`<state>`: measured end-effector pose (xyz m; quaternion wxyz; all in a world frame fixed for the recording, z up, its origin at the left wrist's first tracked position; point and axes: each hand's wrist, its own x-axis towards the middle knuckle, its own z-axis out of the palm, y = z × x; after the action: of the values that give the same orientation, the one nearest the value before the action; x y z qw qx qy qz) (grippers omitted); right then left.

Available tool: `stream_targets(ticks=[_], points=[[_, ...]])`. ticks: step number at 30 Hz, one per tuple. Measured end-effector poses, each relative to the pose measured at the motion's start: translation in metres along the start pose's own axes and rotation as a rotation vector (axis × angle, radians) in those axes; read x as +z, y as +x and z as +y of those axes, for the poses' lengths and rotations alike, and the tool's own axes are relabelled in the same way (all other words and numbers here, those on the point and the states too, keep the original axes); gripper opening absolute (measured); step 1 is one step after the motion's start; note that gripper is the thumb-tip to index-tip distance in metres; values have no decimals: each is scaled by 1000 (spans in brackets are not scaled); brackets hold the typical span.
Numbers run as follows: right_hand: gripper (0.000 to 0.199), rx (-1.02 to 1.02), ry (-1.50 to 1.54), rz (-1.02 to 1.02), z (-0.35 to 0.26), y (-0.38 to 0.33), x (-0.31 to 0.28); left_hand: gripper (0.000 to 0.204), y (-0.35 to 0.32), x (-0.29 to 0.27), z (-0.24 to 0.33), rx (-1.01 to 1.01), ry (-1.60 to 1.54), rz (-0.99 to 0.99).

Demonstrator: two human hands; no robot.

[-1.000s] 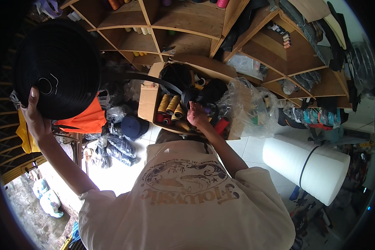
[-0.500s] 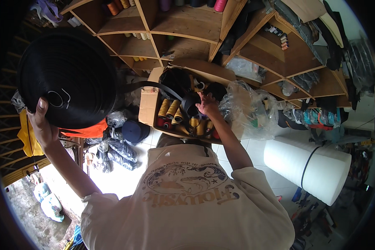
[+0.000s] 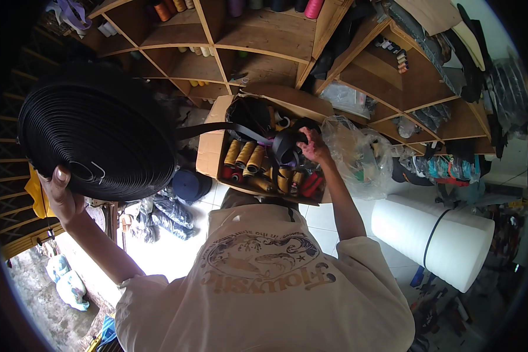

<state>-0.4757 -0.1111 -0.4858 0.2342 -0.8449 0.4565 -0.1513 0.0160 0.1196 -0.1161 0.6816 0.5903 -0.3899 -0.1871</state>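
Observation:
A large flat roll of black webbing point(image 3: 97, 126) is raised at the left, tilted so its wound edge shows. My left hand point(image 3: 61, 193) grips its lower rim, thumb on the face near the core. From the roll a length of black strap point(image 3: 208, 127) runs right to a small loose coil of strap point(image 3: 284, 145), which my right hand point(image 3: 315, 146) holds at its right side, fingers curled. Beneath that coil is an open cardboard box point(image 3: 211, 149) containing yellow thread spools point(image 3: 246, 155), some red ones and other black rolls.
Wooden shelves point(image 3: 258, 44) with thread spools stand behind the box. Clear plastic wrap point(image 3: 358, 155) hangs by its right side. A white foam roll point(image 3: 431, 240) tied with a black band lies at the right. Dark plastic-wrapped bundles point(image 3: 173, 217) and a dark blue roll point(image 3: 192, 186) sit at the left.
The big roll has tipped and dropped a little. My right hand has moved slightly right, its fingers now curled round the small strap coil, which has shifted right too.

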Motion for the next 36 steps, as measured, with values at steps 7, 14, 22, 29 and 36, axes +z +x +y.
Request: stream_targets(ticks=[7,14,22,29,36], points=[[24,172,113,-143,3,12,-54,92,-1,-13,2,23,-95,-16],[17,103,13,-50,20,11,-40,88,-5,-13,6,57,-104,-25],[16,190,658,66,117,-31,-4,86,-6,-45,14,86,-98,4],[32,286,369,-96,138,-49,20,73,6,-68,19,82,-163,-211],[42,17,-135,24,26,-29,-16,73,3,-63,32,129,-180,-232]])
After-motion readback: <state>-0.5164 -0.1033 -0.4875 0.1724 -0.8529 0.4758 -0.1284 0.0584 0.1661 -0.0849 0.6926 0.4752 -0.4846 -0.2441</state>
